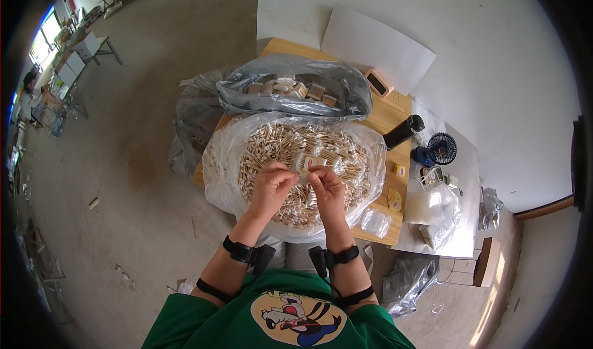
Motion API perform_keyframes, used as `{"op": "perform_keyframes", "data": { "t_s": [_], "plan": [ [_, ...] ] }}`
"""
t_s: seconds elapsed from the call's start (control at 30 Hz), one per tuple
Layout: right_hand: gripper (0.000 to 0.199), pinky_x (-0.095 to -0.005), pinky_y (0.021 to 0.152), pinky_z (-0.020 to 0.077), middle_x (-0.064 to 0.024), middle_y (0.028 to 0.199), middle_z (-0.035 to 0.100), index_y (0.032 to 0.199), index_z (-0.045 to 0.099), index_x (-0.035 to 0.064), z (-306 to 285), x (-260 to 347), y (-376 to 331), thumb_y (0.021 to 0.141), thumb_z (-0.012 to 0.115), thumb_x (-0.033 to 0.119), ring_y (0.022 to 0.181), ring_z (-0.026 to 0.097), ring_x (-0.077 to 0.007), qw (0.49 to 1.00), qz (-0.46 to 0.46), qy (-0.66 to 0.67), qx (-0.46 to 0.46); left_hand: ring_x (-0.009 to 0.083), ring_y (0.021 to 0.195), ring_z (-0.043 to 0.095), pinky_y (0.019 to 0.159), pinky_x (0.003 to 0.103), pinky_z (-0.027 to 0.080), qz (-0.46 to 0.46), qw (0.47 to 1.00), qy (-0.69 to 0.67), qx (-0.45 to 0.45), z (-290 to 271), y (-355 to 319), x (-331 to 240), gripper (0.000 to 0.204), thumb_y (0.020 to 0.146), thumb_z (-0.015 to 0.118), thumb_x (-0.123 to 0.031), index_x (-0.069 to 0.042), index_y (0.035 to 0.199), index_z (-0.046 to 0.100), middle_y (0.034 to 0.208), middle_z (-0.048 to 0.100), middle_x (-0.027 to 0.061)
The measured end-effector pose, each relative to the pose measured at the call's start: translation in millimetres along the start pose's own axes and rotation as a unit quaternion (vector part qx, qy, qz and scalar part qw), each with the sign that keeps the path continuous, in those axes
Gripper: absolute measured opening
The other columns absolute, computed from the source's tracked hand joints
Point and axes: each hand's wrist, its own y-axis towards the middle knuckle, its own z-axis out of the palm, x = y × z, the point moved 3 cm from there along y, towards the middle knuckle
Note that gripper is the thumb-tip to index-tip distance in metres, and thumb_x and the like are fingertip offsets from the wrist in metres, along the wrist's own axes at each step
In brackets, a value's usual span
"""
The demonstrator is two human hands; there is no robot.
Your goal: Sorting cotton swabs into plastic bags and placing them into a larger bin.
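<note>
A large clear plastic bag (217, 173) lies spread wide, full of loose cotton swabs (272, 142) with white tips and wooden sticks. Above the heap I hold a small clear packet of cotton swabs (311, 162) with a yellow and red label. My left hand (270, 189) pinches its lower left corner, thumb against fingers. On the lower right edge, my right hand (329, 191) pinches it too. Behind the heap, a grey plastic bag (247, 102) stands open with several filled swab packets (299, 90) inside.
On the wooden table (401, 105) are a black bottle (404, 131), a pinkish clock-like device (378, 83), yellow cards (394, 199) and flat clear bags (375, 222). A small fan (441, 148) stands on the white side table. Far left, a person (38, 99) sits by other tables.
</note>
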Motion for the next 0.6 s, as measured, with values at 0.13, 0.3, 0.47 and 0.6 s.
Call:
{"op": "perform_keyframes", "data": {
  "t_s": [0.13, 0.3, 0.47, 0.6],
  "plan": [
    [0.026, -0.0224, 0.074, 0.0428, -0.0024, 0.096, 0.057, 0.113, 0.049, 0.0008, -5, -2, -2, 0.097, 0.049, 0.021, 0.088, 0.052, -0.0076, 0.998, -0.008, -0.059, -0.007, 0.0106, 0.065, 0.053, 0.055, 0.024, 0.043, -0.093, 0.987, -0.102, -0.079, -5, 2, 4, 0.006, 0.078, 0.072, -0.005, -0.002, 0.081, 0.069, 0.074, 0.056, 0.0017],
    [0.031, -0.0253, 0.07, 0.048, -0.0058, 0.092, 0.059, 0.114, 0.047, 0.0015, 9, -8, -13, 0.099, 0.043, 0.028, 0.081, 0.059, -0.012, 0.995, 0.09, 0.042, -0.006, 0.0069, 0.065, 0.051, 0.06, 0.021, 0.042, -0.133, 0.951, -0.247, -0.132, 3, -6, 26, 0.008, 0.081, 0.07, -0.006, 0.001, 0.079, 0.065, 0.075, 0.056, 0.0007],
    [0.029, -0.0225, 0.054, 0.0445, -0.0044, 0.084, 0.06, 0.113, 0.047, 0.0034, 3, -23, -13, 0.098, 0.047, 0.027, 0.065, 0.058, -0.0097, 0.99, 0.096, 0.071, -0.073, 0.0053, 0.069, 0.053, 0.063, 0.02, 0.043, -0.219, 0.91, -0.333, -0.112, 13, -16, 28, 0.009, 0.084, 0.067, -0.008, -0.001, 0.085, 0.062, 0.075, 0.057, -0.0007],
    [0.025, -0.0193, 0.053, 0.0417, -0.0015, 0.083, 0.059, 0.108, 0.048, 0.0051, 5, -19, -11, 0.095, 0.053, 0.026, 0.061, 0.052, -0.0058, 0.991, 0.1, 0.082, -0.045, 0.0046, 0.067, 0.051, 0.061, 0.02, 0.042, -0.211, 0.942, -0.251, -0.077, 9, -17, 30, 0.011, 0.087, 0.066, -0.011, -0.002, 0.085, 0.06, 0.072, 0.055, -0.0023]
  ]
}}
